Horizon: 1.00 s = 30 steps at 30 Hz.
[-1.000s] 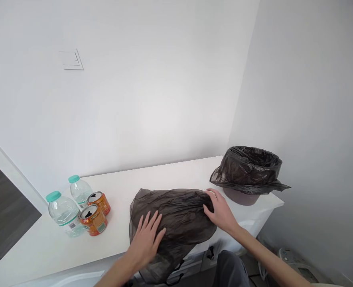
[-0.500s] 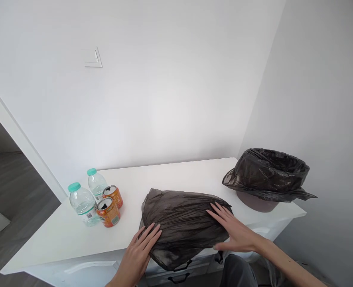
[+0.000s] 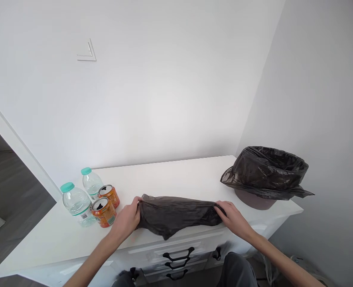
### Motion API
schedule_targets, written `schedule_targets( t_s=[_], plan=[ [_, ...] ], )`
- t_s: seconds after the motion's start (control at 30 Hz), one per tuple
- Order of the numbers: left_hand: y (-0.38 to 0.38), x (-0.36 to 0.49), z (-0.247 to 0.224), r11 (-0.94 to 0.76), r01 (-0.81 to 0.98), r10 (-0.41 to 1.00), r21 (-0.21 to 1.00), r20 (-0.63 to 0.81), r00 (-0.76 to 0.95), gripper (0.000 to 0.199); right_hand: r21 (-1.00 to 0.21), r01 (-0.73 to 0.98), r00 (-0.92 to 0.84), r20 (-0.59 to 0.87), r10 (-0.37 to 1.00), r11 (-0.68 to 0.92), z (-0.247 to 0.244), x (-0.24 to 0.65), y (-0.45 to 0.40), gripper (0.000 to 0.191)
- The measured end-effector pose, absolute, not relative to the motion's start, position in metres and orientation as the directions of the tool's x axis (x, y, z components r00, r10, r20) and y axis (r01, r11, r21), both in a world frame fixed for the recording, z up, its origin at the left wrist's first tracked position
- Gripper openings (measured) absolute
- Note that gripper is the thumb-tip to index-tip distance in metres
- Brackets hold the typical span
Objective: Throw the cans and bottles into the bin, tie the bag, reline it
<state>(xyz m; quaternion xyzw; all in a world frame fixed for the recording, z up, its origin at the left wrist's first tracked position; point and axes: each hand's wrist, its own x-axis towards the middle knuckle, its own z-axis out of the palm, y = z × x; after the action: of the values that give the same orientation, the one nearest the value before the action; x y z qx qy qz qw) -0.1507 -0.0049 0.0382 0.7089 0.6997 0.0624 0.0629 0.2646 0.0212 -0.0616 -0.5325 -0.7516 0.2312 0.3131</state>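
Note:
A thin black plastic bag stretches between my two hands at the front of the white cabinet top, its lower part drooping near the front edge. My left hand has its fingers closed round the bag's left end. At the right end, my right hand pinches the gathered plastic between thumb and fingers. Left of my left hand stand two orange drink cans with opened tops. Behind and beside them are two clear bottles with teal caps.
On the right of the white cabinet stands a mauve bin, lined with a black bag folded over its rim. Black drawer handles stick out below the front edge. A wall rises directly behind.
My hands have gone from lying flat on the spread bag to gripping its two ends. The bag is now a narrower band, its far edge drawn nearer. My view has shifted slightly.

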Motion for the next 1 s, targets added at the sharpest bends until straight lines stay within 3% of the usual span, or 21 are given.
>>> schedule_targets(
  t_s=[0.1, 0.2, 0.27, 0.33, 0.4, 0.47, 0.57, 0.73, 0.9, 1.0],
  plan=[
    [0.005, -0.147, 0.05, -0.036, 0.995, 0.998, 0.093, 0.057, 0.031, 0.068, -0.701, 0.671, -0.175, 0.168, 0.97, 0.242, -0.062, 0.253, 0.029, 0.026],
    [-0.006, -0.117, 0.055, -0.291, 0.955, 0.93, 0.053, 0.248, 0.269, 0.084, -0.667, 0.699, -0.181, 0.183, 0.966, 0.257, -0.066, 0.246, 0.031, 0.022],
    [-0.023, -0.08, 0.051, -0.535, 0.845, 0.799, 0.012, 0.331, 0.501, 0.079, -0.639, 0.726, -0.17, 0.191, 0.967, 0.254, -0.068, 0.242, 0.032, 0.021],
    [-0.039, -0.041, 0.038, -0.749, 0.661, 0.628, -0.039, 0.276, 0.728, 0.071, -0.62, 0.748, -0.151, 0.189, 0.97, 0.237, -0.069, 0.239, 0.032, 0.021],
    [-0.042, -0.009, 0.018, -0.838, 0.542, 0.517, -0.063, 0.227, 0.826, 0.06, -0.62, 0.753, -0.138, 0.18, 0.974, 0.221, -0.068, 0.236, 0.033, 0.021],
    [-0.029, 0.005, -0.003, -0.825, 0.562, 0.537, -0.058, 0.23, 0.812, 0.061, -0.632, 0.747, -0.135, 0.162, 0.978, 0.208, -0.065, 0.236, 0.034, 0.021],
    [0.013, -0.007, -0.028, -0.72, 0.694, 0.677, -0.03, 0.191, 0.711, 0.064, -0.634, 0.749, -0.135, 0.134, 0.982, 0.19, -0.06, 0.242, 0.033, 0.023],
    [0.052, -0.055, -0.036, -0.602, 0.794, 0.778, -0.079, 0.166, 0.606, 0.054, -0.622, 0.767, -0.073, 0.154, 0.985, 0.154, -0.051, 0.245, 0.017, 0.035],
    [0.034, -0.046, -0.048, -0.632, 0.77, 0.733, -0.087, 0.256, 0.63, 0.06, -0.529, 0.71, -0.265, 0.412, 0.872, 0.465, -0.046, 0.204, 0.003, 0.048],
    [0.035, -0.042, -0.06, -0.668, 0.744, 0.727, -0.009, 0.207, 0.655, 0.062, -0.418, 0.742, -0.389, 0.37, 0.844, 0.525, -0.059, 0.183, 0.01, 0.052]
  ],
)
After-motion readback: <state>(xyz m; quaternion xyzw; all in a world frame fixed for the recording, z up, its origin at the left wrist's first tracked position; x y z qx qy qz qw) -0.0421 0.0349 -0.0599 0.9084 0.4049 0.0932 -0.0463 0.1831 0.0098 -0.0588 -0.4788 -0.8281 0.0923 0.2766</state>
